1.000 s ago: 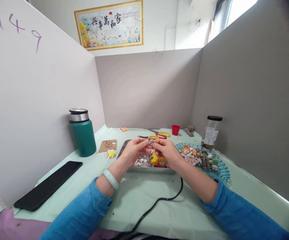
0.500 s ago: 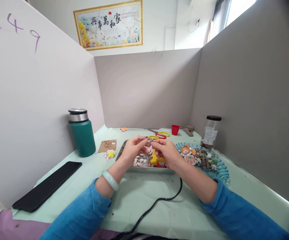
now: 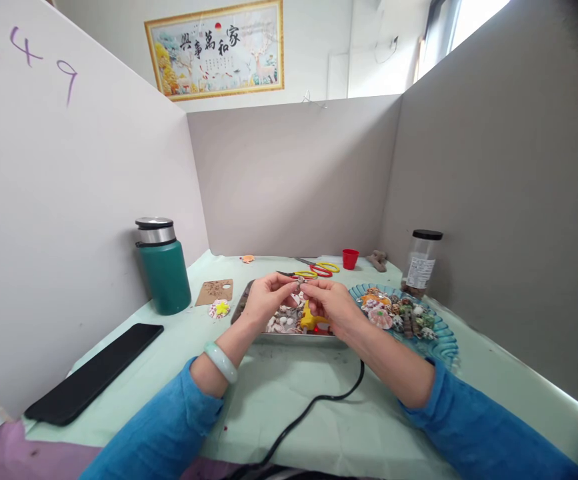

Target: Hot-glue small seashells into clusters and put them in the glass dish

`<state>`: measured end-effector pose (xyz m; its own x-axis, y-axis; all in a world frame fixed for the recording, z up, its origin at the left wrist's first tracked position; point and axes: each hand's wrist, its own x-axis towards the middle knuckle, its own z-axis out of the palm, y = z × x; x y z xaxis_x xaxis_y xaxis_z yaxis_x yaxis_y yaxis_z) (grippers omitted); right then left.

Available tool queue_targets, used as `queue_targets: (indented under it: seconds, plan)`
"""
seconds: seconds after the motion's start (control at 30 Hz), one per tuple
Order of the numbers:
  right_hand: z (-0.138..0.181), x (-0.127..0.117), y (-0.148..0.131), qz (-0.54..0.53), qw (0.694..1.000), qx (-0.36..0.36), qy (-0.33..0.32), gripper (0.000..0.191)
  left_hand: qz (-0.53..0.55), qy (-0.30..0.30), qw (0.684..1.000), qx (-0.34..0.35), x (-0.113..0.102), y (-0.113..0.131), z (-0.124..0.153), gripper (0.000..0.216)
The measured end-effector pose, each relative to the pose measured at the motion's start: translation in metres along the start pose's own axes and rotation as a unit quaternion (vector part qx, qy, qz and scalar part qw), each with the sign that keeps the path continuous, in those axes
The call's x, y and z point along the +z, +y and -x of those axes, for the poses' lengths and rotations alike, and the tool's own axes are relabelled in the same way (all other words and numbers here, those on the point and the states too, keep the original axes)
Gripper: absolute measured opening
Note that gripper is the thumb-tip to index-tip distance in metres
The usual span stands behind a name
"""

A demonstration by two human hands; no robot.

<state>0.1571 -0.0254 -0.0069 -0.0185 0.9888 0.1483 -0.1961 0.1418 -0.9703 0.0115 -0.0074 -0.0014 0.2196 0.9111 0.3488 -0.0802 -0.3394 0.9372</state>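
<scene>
My left hand and my right hand meet over a metal tray. Both pinch one small greyish shell between thumb and fingertips; its details are too small to make out. Under the hands the tray holds several white shells and a yellow glue gun, partly covered by my right hand. A black cord runs from the tray's right side toward the front edge. To the right of my right hand sits a blue scalloped plate heaped with mixed shells.
At left stand a green bottle and a black phone-like slab. A brown card lies near a shell with a yellow star. Behind the tray are scissors and a red cup. A lidded jar is by the right wall.
Both hands stay nearly in place, with the small shell still pinched between them and turned slightly. The whole view has shifted a little.
</scene>
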Motion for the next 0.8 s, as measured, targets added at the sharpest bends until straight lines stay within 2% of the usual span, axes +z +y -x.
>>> queue_targets:
  seconds: [0.2, 0.5, 0.8]
  plan:
    - [0.001, 0.002, -0.001, 0.011, 1.0, -0.012, 0.011, 0.018, 0.021, -0.003, 1.0, -0.014, 0.0, 0.001, 0.001, 0.032]
    - [0.0, 0.001, 0.002, 0.03, 0.999, -0.021, 0.032, 0.015, -0.104, 0.017, 0.994, 0.036, 0.001, -0.013, -0.003, 0.025]
    - [0.003, 0.003, -0.003, 0.03, 0.998, -0.033, 0.039, 0.018, -0.122, 0.001, 0.991, 0.048, -0.003, -0.018, -0.005, 0.026]
